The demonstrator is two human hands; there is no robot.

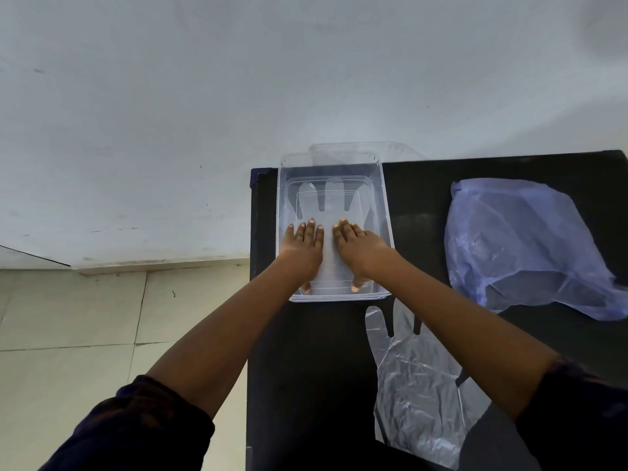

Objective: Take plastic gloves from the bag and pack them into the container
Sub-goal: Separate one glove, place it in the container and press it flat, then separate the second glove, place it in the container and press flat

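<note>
A spare glove (418,385) lies nearest; beyond it, left hand (303,247) and right hand (361,248), open-palmed, gripping nothing, flatten gloves (328,205) inside the container (383,198).

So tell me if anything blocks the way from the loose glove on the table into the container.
Only the hands: the left hand and right hand lie flat inside the container, pressing a packed glove. The loose glove lies just before its near rim.

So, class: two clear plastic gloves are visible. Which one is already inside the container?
The glove under both hands, lying flat in the clear container with fingers pointing away. The other glove lies crumpled on the black table, nearer the person.
</note>
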